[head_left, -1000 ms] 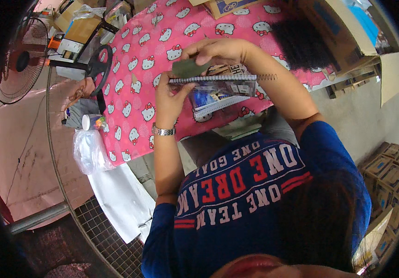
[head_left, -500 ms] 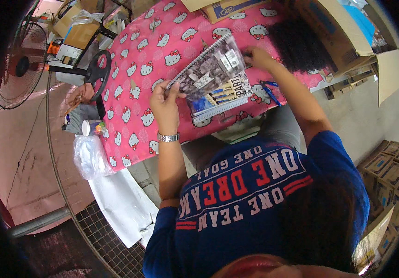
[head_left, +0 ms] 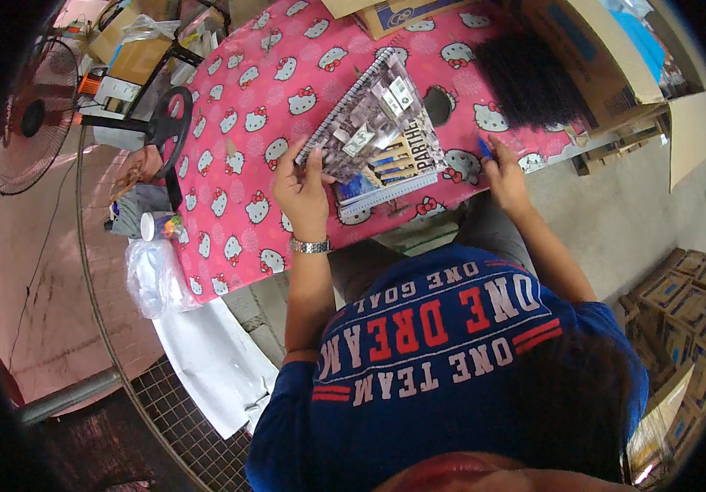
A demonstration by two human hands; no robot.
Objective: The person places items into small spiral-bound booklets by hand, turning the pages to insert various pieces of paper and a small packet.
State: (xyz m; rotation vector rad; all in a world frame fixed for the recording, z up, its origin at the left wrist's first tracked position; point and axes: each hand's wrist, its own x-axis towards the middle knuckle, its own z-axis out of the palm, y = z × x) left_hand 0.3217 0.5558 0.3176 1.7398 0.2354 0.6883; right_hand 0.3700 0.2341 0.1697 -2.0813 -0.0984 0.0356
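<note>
My left hand [head_left: 300, 190], with a metal watch on its wrist, pinches the lower left corner of a grey-patterned spiral notebook [head_left: 361, 123]. This notebook lies tilted over a second spiral notebook [head_left: 398, 168] with a blue and tan cover, hiding part of it. At the table's near edge, my right hand [head_left: 507, 176] is closed around blue-handled pliers [head_left: 484, 148]; only a bit of blue shows past the fingers. A dark roundish thing [head_left: 439, 105] lies just right of the notebooks.
A pink cartoon-print cloth [head_left: 246, 123] covers the table. Black thin coils or strands [head_left: 529, 78] are heaped by a cardboard box [head_left: 599, 57] at right. A fan [head_left: 35, 119], a black ring-shaped handle [head_left: 179, 123] and a plastic bag [head_left: 156, 279] are on the left. Boxes [head_left: 681, 295] are stacked lower right.
My right hand has left the notebook's right side, moved toward me and closed on the blue-handled pliers. The grey notebook has shifted slightly left, still in my left hand.
</note>
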